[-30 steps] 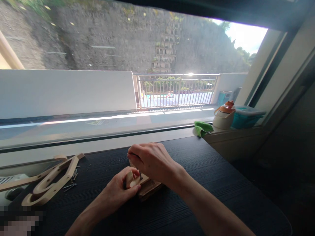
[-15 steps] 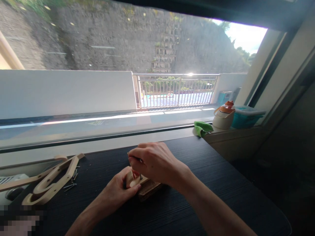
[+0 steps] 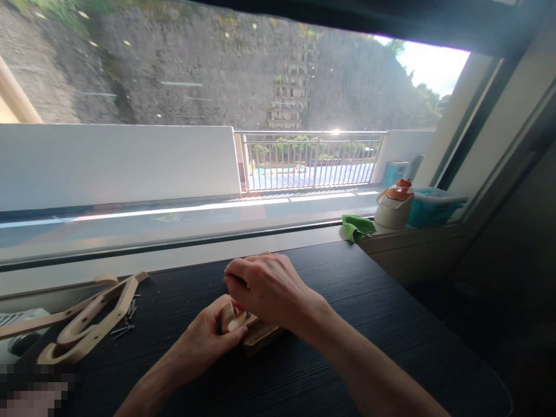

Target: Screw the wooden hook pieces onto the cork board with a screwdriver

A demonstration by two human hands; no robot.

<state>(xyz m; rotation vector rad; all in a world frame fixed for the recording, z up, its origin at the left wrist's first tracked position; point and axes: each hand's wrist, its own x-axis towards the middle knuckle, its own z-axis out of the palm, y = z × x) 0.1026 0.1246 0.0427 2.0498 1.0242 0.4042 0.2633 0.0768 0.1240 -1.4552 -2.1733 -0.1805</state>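
On the dark table, my left hand [image 3: 217, 327] is closed around the curved end of a pale wooden hook [image 3: 237, 321], thumb along its near side. The hook lies on a brown wooden block [image 3: 263, 340]. A metal screw [image 3: 248, 315] shows in the hook, just right of my left fingers. Directly above it is my right hand [image 3: 264, 284], fingers curled and pressed together. Whatever my right fingers grip is hidden behind the hand, which also covers the far part of the hook and block.
More pale wooden hooks [image 3: 98, 318] lie at the table's left, beside several loose screws [image 3: 125, 324]. On the windowsill at right are a green cloth [image 3: 357, 227], a bottle with an orange top [image 3: 394, 205] and a teal box [image 3: 436, 207]. A window runs along the table's far edge.
My right hand has shifted slightly left and lower over the screw, and less of the screw's shank shows. My left hand keeps its hold on the hook.
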